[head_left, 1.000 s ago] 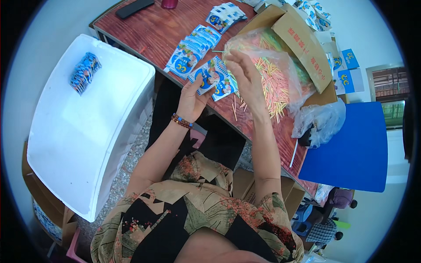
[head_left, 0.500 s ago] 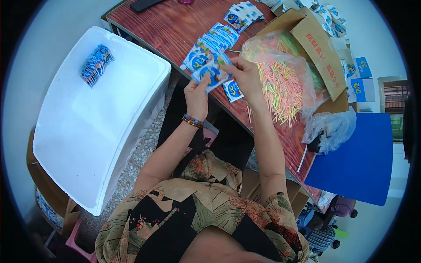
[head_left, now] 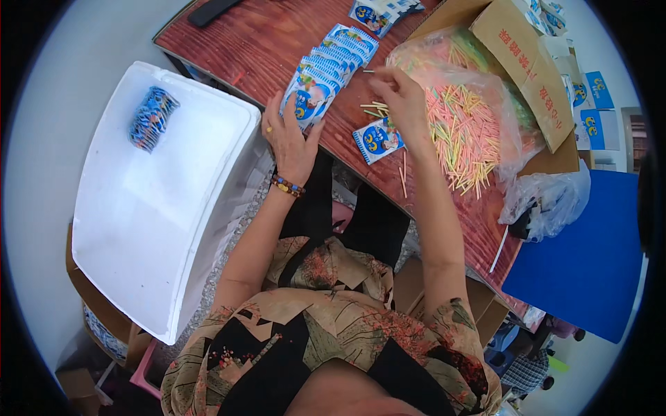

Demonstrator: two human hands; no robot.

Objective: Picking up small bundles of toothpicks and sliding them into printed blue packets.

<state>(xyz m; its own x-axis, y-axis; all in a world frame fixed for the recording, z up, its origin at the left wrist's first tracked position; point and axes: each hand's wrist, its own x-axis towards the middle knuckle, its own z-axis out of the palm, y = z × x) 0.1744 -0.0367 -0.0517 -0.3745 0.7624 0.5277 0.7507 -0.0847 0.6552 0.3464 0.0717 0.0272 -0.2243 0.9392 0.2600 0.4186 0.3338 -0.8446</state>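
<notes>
Beside the near end of an overlapping row of blue-and-white packets (head_left: 326, 73), my left hand (head_left: 291, 149) is open, its thumb and fingers spread around the lower edge of the nearest packet. My right hand (head_left: 406, 104) is raised over the table to the right of the row. Its fingertips are pinched on a thin pale stick (head_left: 369, 71) that pokes out to the left. Below that hand a single blue-and-white packet (head_left: 378, 139) lies on the table. A few short sticks (head_left: 374, 108) lie just above it, partly hidden by the hand.
A pile of pink and yellow sticks (head_left: 461, 139) spills from a plastic bag in a cardboard box (head_left: 524, 69). More packets (head_left: 381, 17) lie at the back. Left of the table stands a white foam box (head_left: 149, 222) holding a bundle of packets (head_left: 152, 119). A blue panel (head_left: 576, 256) is at right.
The packet that was between both hands is no longer held up. My left hand has moved left and down to the row, its fingers spread. My right hand has drawn apart toward the sticks.
</notes>
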